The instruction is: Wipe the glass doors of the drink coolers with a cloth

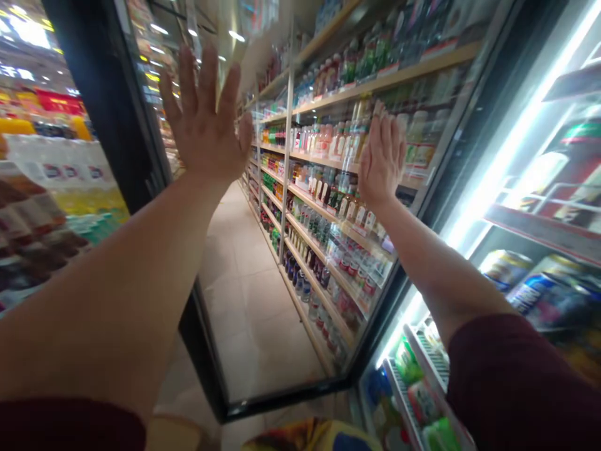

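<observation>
A cooler's glass door (pixel 286 401) with a black frame stands swung open in front of me. My left hand (pixel 206 128) is raised at the upper left of the door, palm forward with its fingers spread; it appears to lie flat on the glass. On the hinge side, my right hand (pixel 382 160) is also flat against or very near the glass, its fingers straight and close together. Neither hand holds anything that I can see. Faint reflections show in the pane, and contact of the palms is hidden.
Long shelves (pixel 323 156) of bottled drinks show through the glass, beside a tiled aisle floor (pixel 244 269). The lit cooler at right holds drink cans (pixel 549 291) on racks. Wrapped bottle packs (pixel 70 169) are stacked at left. Colourful patterned fabric (pixel 310 436) shows at the bottom.
</observation>
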Available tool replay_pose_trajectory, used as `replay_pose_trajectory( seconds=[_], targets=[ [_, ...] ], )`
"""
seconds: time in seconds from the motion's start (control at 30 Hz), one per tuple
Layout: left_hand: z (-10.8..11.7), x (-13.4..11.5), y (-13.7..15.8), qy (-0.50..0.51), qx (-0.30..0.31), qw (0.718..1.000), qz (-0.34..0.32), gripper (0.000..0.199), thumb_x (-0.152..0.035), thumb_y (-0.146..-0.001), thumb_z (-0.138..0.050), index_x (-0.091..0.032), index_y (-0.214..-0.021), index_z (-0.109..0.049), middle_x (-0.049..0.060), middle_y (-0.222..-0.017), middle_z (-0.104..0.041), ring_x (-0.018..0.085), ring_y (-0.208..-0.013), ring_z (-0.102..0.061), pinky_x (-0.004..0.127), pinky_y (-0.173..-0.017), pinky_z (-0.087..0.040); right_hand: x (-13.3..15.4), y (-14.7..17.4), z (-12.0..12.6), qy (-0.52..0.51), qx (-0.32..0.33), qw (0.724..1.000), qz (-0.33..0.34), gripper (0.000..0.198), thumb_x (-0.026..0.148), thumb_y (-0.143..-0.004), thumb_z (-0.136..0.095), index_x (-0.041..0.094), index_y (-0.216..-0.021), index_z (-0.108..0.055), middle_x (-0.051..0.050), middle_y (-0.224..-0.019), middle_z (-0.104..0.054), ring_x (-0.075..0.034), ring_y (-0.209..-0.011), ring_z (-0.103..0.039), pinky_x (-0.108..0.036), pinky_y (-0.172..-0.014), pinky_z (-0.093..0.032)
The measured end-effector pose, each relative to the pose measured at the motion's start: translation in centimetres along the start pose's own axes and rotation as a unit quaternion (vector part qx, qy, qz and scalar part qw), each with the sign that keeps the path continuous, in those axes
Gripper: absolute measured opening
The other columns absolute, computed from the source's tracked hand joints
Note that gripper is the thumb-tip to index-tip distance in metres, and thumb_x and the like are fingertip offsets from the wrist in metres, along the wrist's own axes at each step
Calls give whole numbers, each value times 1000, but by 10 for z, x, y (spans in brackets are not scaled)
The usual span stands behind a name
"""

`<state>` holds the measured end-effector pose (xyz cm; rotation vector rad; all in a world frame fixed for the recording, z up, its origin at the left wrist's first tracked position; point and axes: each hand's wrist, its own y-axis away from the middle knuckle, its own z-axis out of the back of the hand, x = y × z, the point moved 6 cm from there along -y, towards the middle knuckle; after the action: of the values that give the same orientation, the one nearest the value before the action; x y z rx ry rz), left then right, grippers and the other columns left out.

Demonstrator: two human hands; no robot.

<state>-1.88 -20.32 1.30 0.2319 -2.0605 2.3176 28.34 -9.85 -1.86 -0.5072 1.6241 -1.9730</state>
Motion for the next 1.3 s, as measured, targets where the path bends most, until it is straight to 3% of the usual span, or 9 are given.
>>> replay_pose_trajectory(
  seconds=[0.1, 0.27, 0.53, 0.63, 0.77, 0.83, 1.0, 1.2, 1.3],
  targets=[
    [0, 0, 0, -13, 2, 1000, 13, 75, -59, -91, -36, -40, -160, -13, -26, -161, 13, 16, -155, 10, 32, -121, 21, 21, 11, -6, -10, 7, 1000, 4, 60, 40, -103, -15, 25, -160, -24, 3, -166, -25, -23, -157, -12, -52, -130, -12],
    [7, -4, 0, -14, 28, 999, 29, 71, -53, -94, -36, -41, -159, -11, -25, -160, 14, 14, -155, 10, 36, -123, 18, 52, 30, -14, -31, 174, 954, 243, 55, 35, -101, -28, 36, -156, -32, 10, -163, -32, -18, -155, -19, -48, -131, -12],
    [18, -12, 3, 57, 39, 996, 49, 66, -58, -96, -32, -43, -158, -17, -23, -163, 3, 17, -155, 7, 45, -125, 13, -4, 9, -2, 10, -12, 998, -65, 61, 33, -101, -19, 17, -159, -25, -7, -166, -25, -25, -157, -12, -57, -127, -17],
    [14, -10, 2, 65, 24, 997, 30, 66, -57, -95, -33, -44, -158, -16, -25, -162, 6, 18, -155, 8, 46, -125, 15, 33, 24, -13, -10, 80, 994, 74, 59, 35, -101, -25, 28, -160, -23, 2, -166, -27, -22, -157, -12, -54, -129, -15],
    [11, -6, 1, 29, 34, 998, 34, 71, -57, -93, -39, -43, -158, -15, -25, -161, 9, 19, -155, 7, 47, -125, 12, 53, 41, -17, -22, 212, 928, 304, 54, 39, -102, -30, 41, -156, -28, 13, -162, -32, -14, -155, -18, -43, -131, -12],
    [15, -8, 2, 38, 33, 998, 41, 70, -58, -93, -38, -43, -158, -17, -24, -162, 6, 19, -156, 6, 48, -126, 10, 35, 29, -12, -7, 180, 948, 264, 55, 37, -102, -29, 35, -157, -29, 9, -164, -30, -16, -155, -17, -45, -131, -13],
    [22, -15, 1, 92, 33, 994, 53, 69, -63, -93, -32, -40, -157, -25, -22, -163, -3, 18, -156, 5, 44, -126, 15, -10, 20, -1, 32, -19, 997, -62, 60, 32, -102, -16, 13, -158, -27, -9, -165, -27, -24, -156, -13, -55, -127, -18],
    [17, -13, -1, 72, 52, 994, 65, 74, -64, -90, -37, -39, -158, -22, -20, -165, 2, 19, -155, 10, 42, -125, 19, 31, 73, -20, -20, 132, 968, 212, 54, 37, -99, -34, 35, -152, -41, 5, -158, -41, -18, -153, -26, -44, -130, -19],
    [23, -17, 2, 104, 23, 994, 39, 66, -58, -94, -35, -42, -157, -23, -23, -163, -1, 18, -156, 6, 47, -126, 15, 4, 70, -14, -21, 100, 983, 155, 55, 36, -100, -33, 32, -154, -38, 0, -159, -40, -21, -153, -27, -50, -128, -21]
  ],
)
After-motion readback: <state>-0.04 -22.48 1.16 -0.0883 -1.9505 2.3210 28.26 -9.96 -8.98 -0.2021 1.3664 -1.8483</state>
